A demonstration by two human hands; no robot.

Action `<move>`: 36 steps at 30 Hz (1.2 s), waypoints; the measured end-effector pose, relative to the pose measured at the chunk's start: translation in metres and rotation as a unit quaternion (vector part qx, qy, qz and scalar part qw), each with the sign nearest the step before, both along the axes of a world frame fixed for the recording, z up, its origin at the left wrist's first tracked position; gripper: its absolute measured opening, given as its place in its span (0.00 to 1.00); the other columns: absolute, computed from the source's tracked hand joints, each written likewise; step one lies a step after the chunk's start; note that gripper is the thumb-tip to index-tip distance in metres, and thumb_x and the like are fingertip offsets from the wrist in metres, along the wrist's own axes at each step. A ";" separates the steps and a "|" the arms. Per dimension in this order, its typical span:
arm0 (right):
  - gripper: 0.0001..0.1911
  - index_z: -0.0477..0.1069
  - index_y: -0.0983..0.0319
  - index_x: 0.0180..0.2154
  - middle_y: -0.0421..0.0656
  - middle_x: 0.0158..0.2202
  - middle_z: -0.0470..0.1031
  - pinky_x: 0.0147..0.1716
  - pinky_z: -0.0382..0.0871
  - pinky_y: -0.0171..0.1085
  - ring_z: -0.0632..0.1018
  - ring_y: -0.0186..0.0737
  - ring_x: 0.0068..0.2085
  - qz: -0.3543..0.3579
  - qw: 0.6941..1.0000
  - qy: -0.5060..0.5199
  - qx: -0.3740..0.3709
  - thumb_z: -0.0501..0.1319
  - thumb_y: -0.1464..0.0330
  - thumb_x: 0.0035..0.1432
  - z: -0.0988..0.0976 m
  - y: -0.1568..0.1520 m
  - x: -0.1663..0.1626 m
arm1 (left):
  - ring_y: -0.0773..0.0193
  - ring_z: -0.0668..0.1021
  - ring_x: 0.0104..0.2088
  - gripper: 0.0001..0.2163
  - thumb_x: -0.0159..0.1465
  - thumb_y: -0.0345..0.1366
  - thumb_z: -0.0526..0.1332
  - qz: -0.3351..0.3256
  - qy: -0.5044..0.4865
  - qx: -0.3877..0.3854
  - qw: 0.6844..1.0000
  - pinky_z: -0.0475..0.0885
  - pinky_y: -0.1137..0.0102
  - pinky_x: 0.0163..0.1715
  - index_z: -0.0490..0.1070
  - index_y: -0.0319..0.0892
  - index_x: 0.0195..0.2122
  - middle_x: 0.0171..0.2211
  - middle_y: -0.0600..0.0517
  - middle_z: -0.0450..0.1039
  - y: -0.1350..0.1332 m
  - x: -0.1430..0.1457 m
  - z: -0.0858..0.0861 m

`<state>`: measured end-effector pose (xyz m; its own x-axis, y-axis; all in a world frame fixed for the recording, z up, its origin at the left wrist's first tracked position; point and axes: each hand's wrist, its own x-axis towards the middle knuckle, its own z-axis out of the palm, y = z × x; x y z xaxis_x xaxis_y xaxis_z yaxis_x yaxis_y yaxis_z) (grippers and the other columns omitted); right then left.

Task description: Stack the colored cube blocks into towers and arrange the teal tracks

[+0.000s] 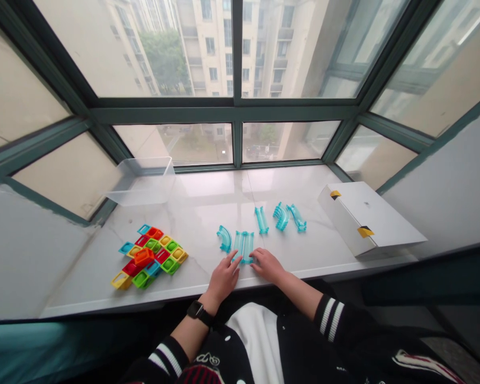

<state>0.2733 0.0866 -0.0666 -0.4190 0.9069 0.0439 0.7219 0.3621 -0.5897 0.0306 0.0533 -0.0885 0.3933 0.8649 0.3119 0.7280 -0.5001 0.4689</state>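
Blue track pieces (244, 242), near ends beneath left hand (223, 277), right hand (269, 265)

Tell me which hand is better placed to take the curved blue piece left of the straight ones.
Likely the left hand: its fingertips lie just below the curved piece, while the right hand sits on the far side of the straight pieces.
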 end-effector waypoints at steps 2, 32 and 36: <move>0.13 0.77 0.59 0.48 0.47 0.48 0.78 0.53 0.73 0.45 0.79 0.47 0.49 0.003 1.000 0.004 0.002 0.67 0.74 0.62 -0.001 -0.002 0.002 | 0.51 0.76 0.62 0.21 0.73 0.34 0.56 0.008 0.009 -0.015 1.000 0.78 0.54 0.59 0.69 0.52 0.66 0.68 0.46 0.69 0.005 0.006 -0.001; 0.15 0.80 0.56 0.43 0.43 0.40 0.80 0.45 0.75 0.40 0.80 0.42 0.40 0.006 0.996 0.079 -0.039 0.64 0.78 0.57 0.002 -0.029 0.045 | 0.51 0.80 0.57 0.20 0.72 0.33 0.54 0.084 -0.023 -0.024 0.996 0.79 0.56 0.57 0.69 0.50 0.64 0.63 0.43 0.70 0.009 0.009 -0.012; 0.13 0.79 0.56 0.44 0.43 0.40 0.80 0.46 0.77 0.41 0.80 0.42 0.40 -0.009 0.992 0.121 -0.019 0.62 0.76 0.60 0.009 -0.030 0.049 | 0.52 0.80 0.56 0.22 0.72 0.33 0.54 0.075 -0.056 -0.044 0.995 0.79 0.55 0.56 0.65 0.46 0.67 0.65 0.40 0.67 0.006 0.003 -0.005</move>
<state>0.3228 0.0565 -0.0578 -0.3846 0.9170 0.1063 0.5640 0.3245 -0.7593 0.0337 0.0589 -0.0940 0.2242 0.9370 0.2677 0.7319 -0.3433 0.5886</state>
